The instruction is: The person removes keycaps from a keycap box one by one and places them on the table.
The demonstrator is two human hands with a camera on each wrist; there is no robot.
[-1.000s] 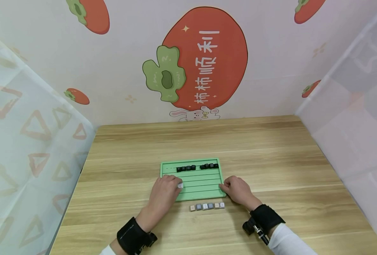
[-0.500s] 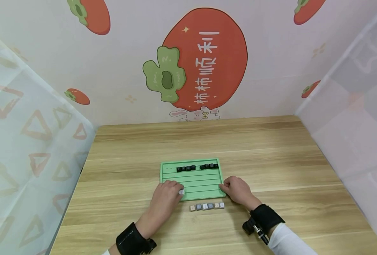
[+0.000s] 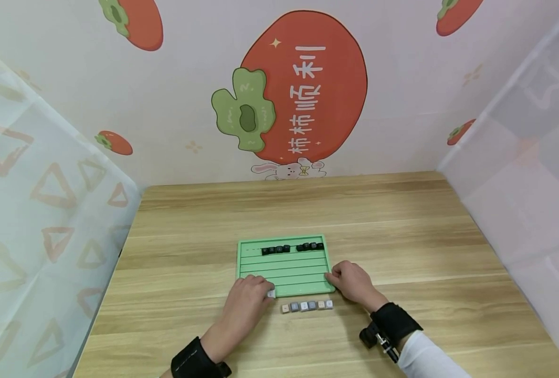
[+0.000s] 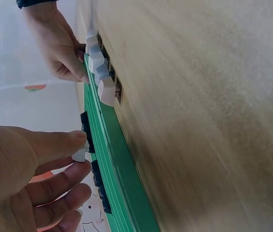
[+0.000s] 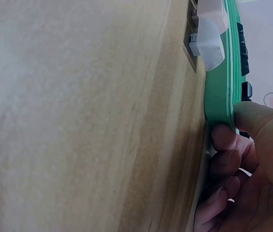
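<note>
A green ridged tray [image 3: 288, 278] lies on the table with several black keycaps [image 3: 279, 249] standing along its far groove. My left hand [image 3: 247, 299] pinches a white keycap [image 4: 79, 153] between thumb and index finger, over the tray's near left corner in the head view. My right hand [image 3: 353, 282] grips the tray's right edge near its front corner, the thumb on top and the fingers curled below in the right wrist view. In front of the tray, a row of white, grey and beige keycaps [image 3: 307, 306] sits on the table.
The wooden table [image 3: 378, 226] stretches out around the tray. A pale printed backdrop [image 3: 402, 105] rises behind it, and white curtains [image 3: 62, 220] stand at both sides. Each wrist wears a black strap [image 3: 395, 324] with a camera.
The left hand, still pinching the white keycap, has come back toward the tray's near edge and slightly right. The right hand and the tray have stayed where they were.
</note>
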